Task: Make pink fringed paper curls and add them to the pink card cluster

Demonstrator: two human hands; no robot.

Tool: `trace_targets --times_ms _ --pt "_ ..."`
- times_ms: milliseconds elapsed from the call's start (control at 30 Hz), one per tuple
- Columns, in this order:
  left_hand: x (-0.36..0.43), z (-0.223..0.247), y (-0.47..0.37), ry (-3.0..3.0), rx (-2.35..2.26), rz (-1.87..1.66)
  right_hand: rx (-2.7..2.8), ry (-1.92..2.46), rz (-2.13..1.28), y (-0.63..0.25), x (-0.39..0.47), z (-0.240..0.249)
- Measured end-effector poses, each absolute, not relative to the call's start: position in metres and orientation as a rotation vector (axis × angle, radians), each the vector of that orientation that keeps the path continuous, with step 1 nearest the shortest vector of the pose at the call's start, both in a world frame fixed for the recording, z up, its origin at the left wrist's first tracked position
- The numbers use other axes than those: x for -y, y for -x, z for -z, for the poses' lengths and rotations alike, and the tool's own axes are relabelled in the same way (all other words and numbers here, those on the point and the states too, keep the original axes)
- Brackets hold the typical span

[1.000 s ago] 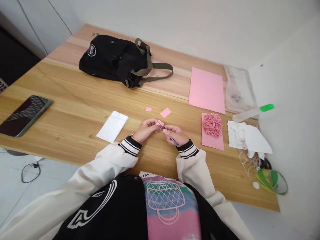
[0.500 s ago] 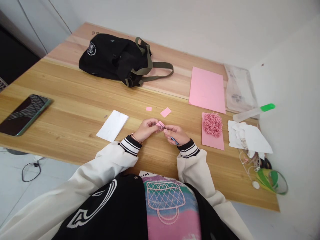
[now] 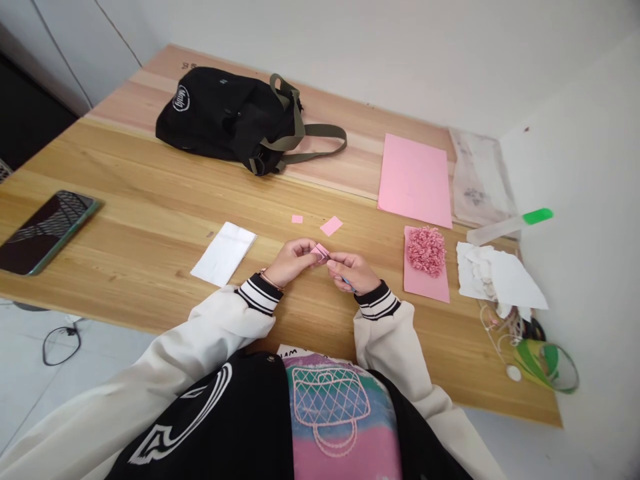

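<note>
My left hand [image 3: 291,263] is closed, pinching a small piece of pink paper [image 3: 318,249] between thumb and fingers. My right hand [image 3: 356,271] is closed around a slim tool with a blue end [image 3: 349,283]. Its thin dark tip lies against the pink piece; the rest is hidden by the fingers, so its kind is unclear. Both hands are close together above the wooden table [image 3: 150,200]. Just beyond them lie a tiny pink paper piece [image 3: 297,219] and a larger pink paper rectangle [image 3: 331,226].
Left are a folded white paper [image 3: 224,253] and a phone [image 3: 45,230]; a black bag [image 3: 225,113] lies behind. To the right are pink sheets [image 3: 415,180], a pink fluffy bundle [image 3: 427,251] on pink paper, white scraps [image 3: 515,277], a green-capped tube [image 3: 510,225] and a green roll [image 3: 545,363].
The view has shifted very slightly. Both hands keep their hold on the pink paper piece and the blue tool, with almost no visible movement.
</note>
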State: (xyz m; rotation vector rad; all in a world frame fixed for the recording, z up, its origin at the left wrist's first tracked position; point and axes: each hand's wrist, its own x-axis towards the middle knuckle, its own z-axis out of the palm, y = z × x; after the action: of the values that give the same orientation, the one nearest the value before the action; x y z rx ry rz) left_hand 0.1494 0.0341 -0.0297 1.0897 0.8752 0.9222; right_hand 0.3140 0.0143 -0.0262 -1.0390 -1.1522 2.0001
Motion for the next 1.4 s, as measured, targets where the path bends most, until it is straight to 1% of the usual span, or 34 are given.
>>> trace_targets --times_ms 733,1400 --pt "-0.0345 0.0287 -0.1489 -1.102 -0.885 -0.908 1.213 1.036 -1.962 -0.3150 -0.0131 0.0263" --pt "-0.0349 0.0304 -0.1490 -1.120 -0.887 -0.905 1.126 1.057 -1.996 -0.3137 -0.0137 0.0231"
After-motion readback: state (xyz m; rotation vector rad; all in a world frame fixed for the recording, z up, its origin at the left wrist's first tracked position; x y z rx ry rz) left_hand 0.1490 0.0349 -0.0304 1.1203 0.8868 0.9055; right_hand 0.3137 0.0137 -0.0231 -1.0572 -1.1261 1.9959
